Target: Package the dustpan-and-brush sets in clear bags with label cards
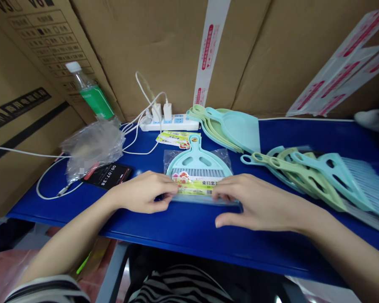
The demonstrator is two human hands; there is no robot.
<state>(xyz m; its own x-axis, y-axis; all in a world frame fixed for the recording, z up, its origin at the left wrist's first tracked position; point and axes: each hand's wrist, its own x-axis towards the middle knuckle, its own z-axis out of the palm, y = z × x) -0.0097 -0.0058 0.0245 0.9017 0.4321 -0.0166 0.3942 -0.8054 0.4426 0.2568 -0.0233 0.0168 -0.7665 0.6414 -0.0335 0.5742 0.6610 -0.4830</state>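
A light-blue dustpan (pixel 194 155) with a grey-bristled brush (pixel 205 172) lies flat in a clear plastic bag (pixel 222 155), handle pointing away from me. Across the bristles sits a yellow-green printed label card (pixel 192 185). My left hand (pixel 147 191) is at the bag's lower left edge, its fingers curled and the thumb close beneath them, seemingly pinching the plastic. On the right end of the card rest the bent fingertips of my right hand (pixel 252 202). Its thumb is spread well apart near the table's front, and it grips nothing.
Behind are more label cards (pixel 175 139), a white power strip (pixel 177 123) and stacked dustpans (pixel 240 128). Several brushes (pixel 318 176) lie at right. At left are a phone (pixel 109 174), crumpled plastic bags (pixel 93 143), cables and a bottle (pixel 94 99). Cardboard (pixel 164 46) walls the blue table (pixel 189 231).
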